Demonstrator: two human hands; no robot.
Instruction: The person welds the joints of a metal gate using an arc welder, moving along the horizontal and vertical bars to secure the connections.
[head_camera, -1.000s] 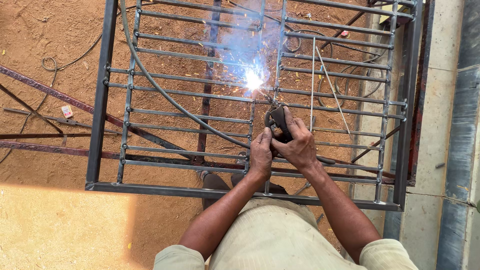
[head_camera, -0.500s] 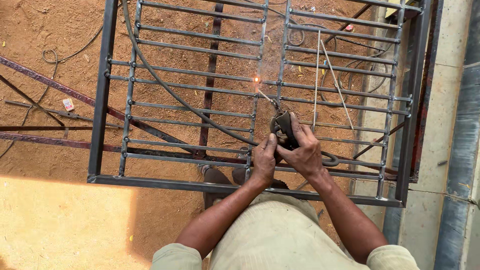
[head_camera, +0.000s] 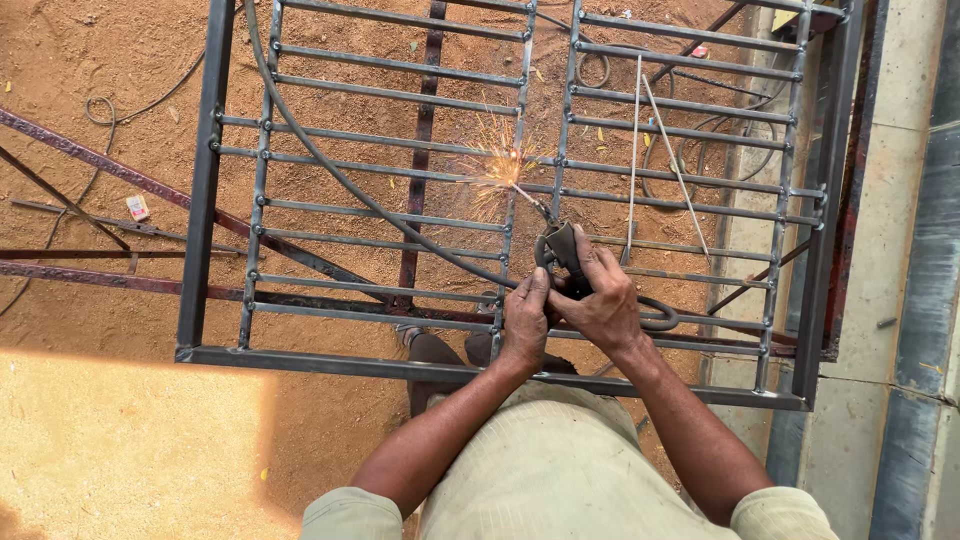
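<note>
The dark, worn welding electrode holder (head_camera: 562, 252) sits over the lower middle of the grey steel bar gate frame (head_camera: 205, 200), which lies flat on the sandy red-brown ground (head_camera: 90, 60); its thin welding rod (head_camera: 530, 203) slants up and left to a joint on the central upright bar, where a small burst of orange sparks (head_camera: 500, 165) flies. The right hand (head_camera: 603, 300) has its grip clamped on the holder, fingers wrapped over its handle, and the left hand (head_camera: 526, 318) is closed around the right hand's fingers and the holder's lower end, steadying it. A thick dark welding cable (head_camera: 330, 165) curves from the top of the frame across the horizontal bars to the holder and loops on past the right wrist. Two thin bare spare welding rods (head_camera: 660, 130) lie across the bars just right of the hands, apart from them. Rusty loose steel bars (head_camera: 90, 275) lie on the ground off the frame's left edge, near a small pale box (head_camera: 137, 207). A concrete slab (head_camera: 890, 200) runs along the frame's right edge. Compared with one second ago, the wide blue-white glare and smoke have gone, leaving only sparks, while both hands stay closed on the holder at nearly the same spot.
</note>
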